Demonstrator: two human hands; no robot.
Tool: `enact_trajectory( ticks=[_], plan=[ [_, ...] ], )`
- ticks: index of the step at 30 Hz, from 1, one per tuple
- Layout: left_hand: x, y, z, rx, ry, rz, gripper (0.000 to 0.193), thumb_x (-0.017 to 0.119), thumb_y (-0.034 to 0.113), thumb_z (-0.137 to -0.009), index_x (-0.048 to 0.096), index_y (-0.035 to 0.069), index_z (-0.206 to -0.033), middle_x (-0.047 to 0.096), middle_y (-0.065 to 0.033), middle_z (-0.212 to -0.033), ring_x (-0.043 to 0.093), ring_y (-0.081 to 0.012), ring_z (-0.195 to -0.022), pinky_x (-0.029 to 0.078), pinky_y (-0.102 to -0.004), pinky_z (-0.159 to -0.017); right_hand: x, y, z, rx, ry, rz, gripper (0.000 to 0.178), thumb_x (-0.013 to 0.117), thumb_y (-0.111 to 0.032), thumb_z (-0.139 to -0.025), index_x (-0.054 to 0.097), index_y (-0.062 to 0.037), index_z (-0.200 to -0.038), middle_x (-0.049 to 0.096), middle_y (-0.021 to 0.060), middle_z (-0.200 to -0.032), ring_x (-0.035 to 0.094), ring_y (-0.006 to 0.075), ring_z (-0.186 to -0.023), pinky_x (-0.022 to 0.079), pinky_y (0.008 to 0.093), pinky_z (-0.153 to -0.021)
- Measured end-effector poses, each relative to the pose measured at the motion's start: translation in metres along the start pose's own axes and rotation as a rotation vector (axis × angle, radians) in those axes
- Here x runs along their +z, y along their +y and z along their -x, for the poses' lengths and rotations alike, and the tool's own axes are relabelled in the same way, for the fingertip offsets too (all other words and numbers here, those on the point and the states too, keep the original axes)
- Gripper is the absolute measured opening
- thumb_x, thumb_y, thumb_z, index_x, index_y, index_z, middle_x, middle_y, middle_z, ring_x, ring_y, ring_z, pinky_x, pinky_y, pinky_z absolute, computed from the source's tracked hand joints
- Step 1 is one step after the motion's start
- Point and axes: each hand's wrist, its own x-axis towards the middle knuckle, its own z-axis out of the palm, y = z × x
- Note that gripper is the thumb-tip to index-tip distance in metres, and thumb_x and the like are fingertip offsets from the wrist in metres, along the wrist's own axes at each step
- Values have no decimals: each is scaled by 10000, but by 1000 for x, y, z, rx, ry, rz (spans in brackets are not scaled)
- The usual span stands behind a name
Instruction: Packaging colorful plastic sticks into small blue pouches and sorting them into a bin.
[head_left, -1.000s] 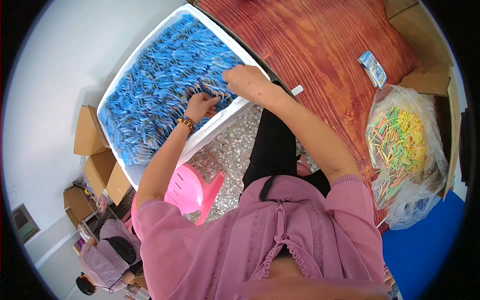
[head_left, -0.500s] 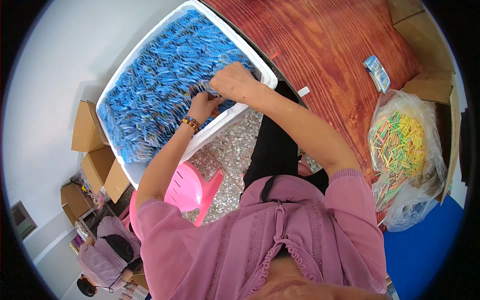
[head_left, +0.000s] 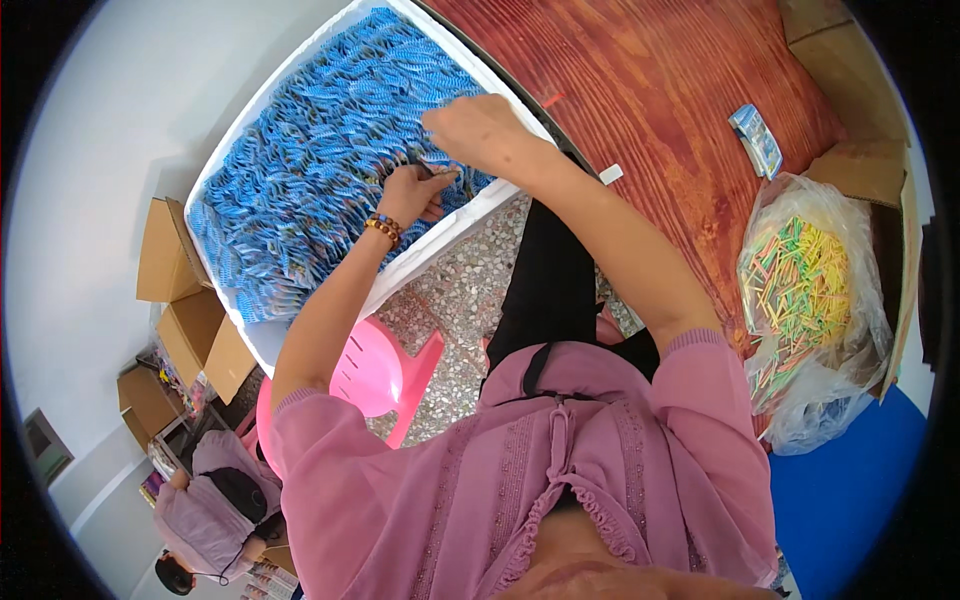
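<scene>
A white foam box (head_left: pixel 445 238) at the upper left is packed with rows of small blue-and-white patterned packets (head_left: pixel 320 150). Near the box's front side, my left hand (head_left: pixel 410 195), with a beaded bracelet at the wrist, is down among the packets. Its thumb and fingers are pressed together; what lies between them is too small to make out. My right hand (head_left: pixel 478 132) is just beyond and to the right, closed with its knuckles up, over the packets by the right side. Its fingertips are hidden beneath it, so any held thing does not show.
To the right stands a red wood-grain table (head_left: pixel 650 110) with a small blue-and-white pack (head_left: pixel 755 142). A clear bag of coloured sticks (head_left: pixel 800 290) sits beside an open carton (head_left: pixel 865 170). A pink chair (head_left: pixel 375 375) and more cartons (head_left: pixel 165 255) are at left; another person (head_left: pixel 215 505) works lower left.
My right hand has moved slightly up and away from my left. My left hand has shifted a little up and right, and the gap between the two is wider.
</scene>
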Motion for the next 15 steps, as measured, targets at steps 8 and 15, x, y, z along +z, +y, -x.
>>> enact_trajectory(
  ticks=[8,15],
  plan=[
    [-3,3,8,176,-15,-406,530,709,453,-780,624,-20,-556,597,-97,-511,602,-157,-473,472,-297,-482,-30,25,104,94,656,-501,170,575,-127,-881,659,-40,-1000,674,115,-890,658,284,-777,521,350,-668],
    [-17,18,54,455,128,-691,416,688,280,-834,534,-59,-649,424,-135,-535,377,-158,-519,333,-394,-502,2,52,253,383,687,-361,110,620,-146,-849,637,-85,-939,631,70,-849,632,263,-734,505,356,-597]
  ],
)
